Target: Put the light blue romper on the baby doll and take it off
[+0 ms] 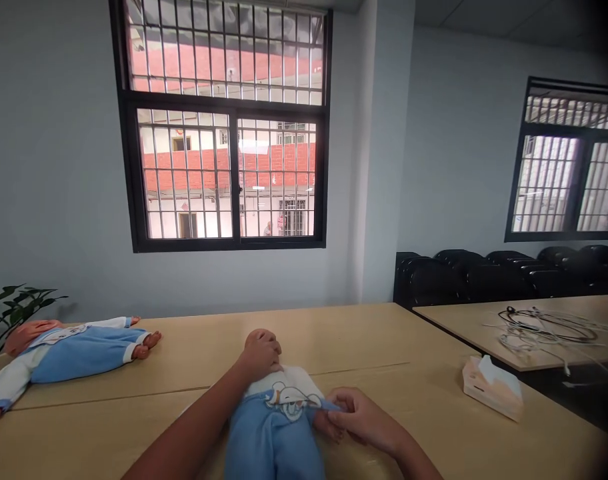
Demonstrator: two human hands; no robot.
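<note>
A baby doll (279, 440) in a blue and white outfit with a cartoon print lies on its back on the table, its head away from me. My left hand (262, 355) is over its head and neck, fingers curled round and partly hiding them. Beside the doll's arm, my right hand (359, 415) pinches a blue bit of its clothing (331, 404), apparently the sleeve cuff, and pulls it out to the side. The doll's bare hand (329, 427) shows just below that cloth.
A second doll (84, 350) in matching clothes lies at the left of the wooden table (384, 333). On the right stands a tissue box (491, 390). Tangled cables (544, 327) lie on another table, with black chairs (464, 277) behind. A plant (19, 307) is far left.
</note>
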